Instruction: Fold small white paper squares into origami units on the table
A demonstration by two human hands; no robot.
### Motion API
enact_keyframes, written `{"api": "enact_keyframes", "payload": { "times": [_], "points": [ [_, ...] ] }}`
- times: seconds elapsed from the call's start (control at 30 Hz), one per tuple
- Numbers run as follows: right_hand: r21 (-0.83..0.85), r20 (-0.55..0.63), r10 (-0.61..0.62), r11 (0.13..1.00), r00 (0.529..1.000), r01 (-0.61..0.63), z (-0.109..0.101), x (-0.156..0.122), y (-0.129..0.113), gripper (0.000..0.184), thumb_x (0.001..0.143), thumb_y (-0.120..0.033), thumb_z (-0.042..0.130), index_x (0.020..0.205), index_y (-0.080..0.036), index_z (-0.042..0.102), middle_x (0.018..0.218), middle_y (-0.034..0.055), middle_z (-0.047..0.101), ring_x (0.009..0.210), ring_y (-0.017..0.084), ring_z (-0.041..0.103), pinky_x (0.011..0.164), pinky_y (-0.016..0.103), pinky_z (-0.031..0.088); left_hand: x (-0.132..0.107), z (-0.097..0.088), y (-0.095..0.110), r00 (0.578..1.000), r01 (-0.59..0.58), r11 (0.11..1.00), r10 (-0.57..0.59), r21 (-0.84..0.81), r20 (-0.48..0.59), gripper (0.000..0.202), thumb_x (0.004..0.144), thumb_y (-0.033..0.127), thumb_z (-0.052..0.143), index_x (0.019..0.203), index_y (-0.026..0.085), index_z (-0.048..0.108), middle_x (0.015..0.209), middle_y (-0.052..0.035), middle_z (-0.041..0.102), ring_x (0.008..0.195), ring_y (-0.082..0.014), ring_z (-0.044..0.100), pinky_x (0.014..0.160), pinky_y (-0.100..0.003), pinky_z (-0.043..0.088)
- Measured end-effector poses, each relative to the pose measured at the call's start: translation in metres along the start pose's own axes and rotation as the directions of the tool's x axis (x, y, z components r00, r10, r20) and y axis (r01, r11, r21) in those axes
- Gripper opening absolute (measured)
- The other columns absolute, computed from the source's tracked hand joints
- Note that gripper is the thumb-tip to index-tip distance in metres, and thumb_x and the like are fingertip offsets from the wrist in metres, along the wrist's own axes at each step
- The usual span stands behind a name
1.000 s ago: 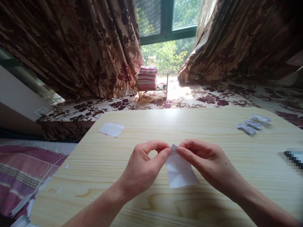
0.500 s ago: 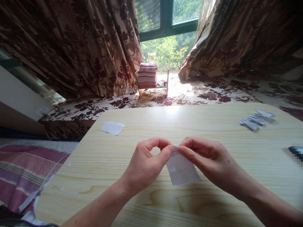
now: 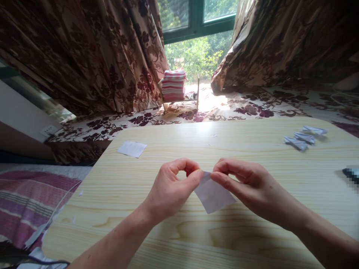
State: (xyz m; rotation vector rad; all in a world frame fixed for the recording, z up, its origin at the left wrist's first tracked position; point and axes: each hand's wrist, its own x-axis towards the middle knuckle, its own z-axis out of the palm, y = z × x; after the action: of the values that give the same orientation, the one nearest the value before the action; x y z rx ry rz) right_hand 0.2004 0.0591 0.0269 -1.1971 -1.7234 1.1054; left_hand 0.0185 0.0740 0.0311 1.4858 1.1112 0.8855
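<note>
A small sheet of paper (image 3: 214,196) hangs between my two hands over the middle of the wooden table (image 3: 134,239). My left hand (image 3: 179,186) pinches its upper left edge between thumb and forefinger. On the other side, my right hand (image 3: 241,181) pinches the upper right edge the same way. The paper is thin and greyish white, and its lower corner points toward me. My fingertips cover parts of its top edge, so any crease there is hard to make out.
A flat printed paper piece (image 3: 132,149) lies at the table's far left. Several folded paper shapes (image 3: 295,142) sit at the far right, with a dark, pixelated object (image 3: 352,175) nearer on that side. Beyond the table, striped cloths (image 3: 174,86) are stacked on a small rack by the window.
The paper has turned slightly between my hands, so its lower edge now slopes to a corner. Both hands keep their pinch, and the gap between them has widened a little.
</note>
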Motion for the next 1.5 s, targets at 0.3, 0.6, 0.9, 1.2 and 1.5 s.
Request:
{"api": "enact_keyframes", "payload": {
  "times": [0.3,0.6,0.9,1.2,1.5],
  "points": [
    [0.046,-0.059,0.099,0.994,0.993,-0.096,-0.007,0.002,0.006,0.039,0.09,-0.049,0.045,0.069,-0.02,0.06,0.064,0.0007,0.054,0.059,0.014,0.05,0.051,0.023,0.039,0.007,0.005,0.001,0.991,0.1,0.946,-0.121,-0.308,-0.051,0.016,0.074,0.026,0.068,0.066,0.013,0.064,0.061,0.0024,0.057,0.063,-0.0082,0.048,0.063,-0.02,0.039],
    [0.042,-0.05,0.079,0.996,0.996,-0.077,-0.008,0.002,0.007,0.029,0.086,-0.042,0.054,0.07,-0.02,0.063,0.063,-0.0008,0.055,0.059,0.012,0.049,0.049,0.022,0.037,0.004,0.005,0.005,0.975,0.213,0.966,-0.202,-0.144,0.088,0.016,0.069,0.024,0.069,0.061,0.014,0.059,0.06,0.003,0.055,0.059,-0.0087,0.047,0.058,-0.022,0.035],
    [0.186,-0.133,0.139,0.976,0.981,-0.113,0.005,0.007,0.014,0.033,0.082,-0.05,0.06,0.074,-0.019,0.066,0.068,0.0017,0.063,0.067,0.017,0.058,0.061,0.027,0.047,0.006,0.014,0.0,0.955,0.132,0.804,-0.26,-0.58,-0.143,0.021,0.066,0.031,0.076,0.07,0.014,0.065,0.059,0.0033,0.055,0.062,-0.0085,0.046,0.068,-0.023,0.038],
    [0.248,-0.155,0.068,0.968,0.986,-0.028,0.016,0.008,0.013,0.026,0.081,-0.044,0.061,0.076,-0.019,0.065,0.075,0.0031,0.068,0.074,0.019,0.061,0.071,0.03,0.049,0.003,0.014,-0.01,0.997,0.071,0.967,-0.071,-0.245,0.009,0.013,0.077,0.028,0.065,0.073,0.015,0.066,0.065,0.0007,0.055,0.066,-0.0127,0.048,0.07,-0.027,0.04],
    [0.159,-0.361,0.058,0.987,0.931,0.0,-0.006,0.019,0.033,0.039,0.074,-0.055,0.064,0.062,-0.018,0.058,0.058,-0.0018,0.051,0.058,0.012,0.046,0.055,0.025,0.038,0.062,0.022,-0.006,0.957,0.07,0.989,-0.031,-0.127,0.29,0.012,0.066,0.025,0.07,0.062,0.013,0.07,0.053,0.0026,0.052,0.054,-0.0105,0.045,0.054,-0.024,0.035]
  ]
}}
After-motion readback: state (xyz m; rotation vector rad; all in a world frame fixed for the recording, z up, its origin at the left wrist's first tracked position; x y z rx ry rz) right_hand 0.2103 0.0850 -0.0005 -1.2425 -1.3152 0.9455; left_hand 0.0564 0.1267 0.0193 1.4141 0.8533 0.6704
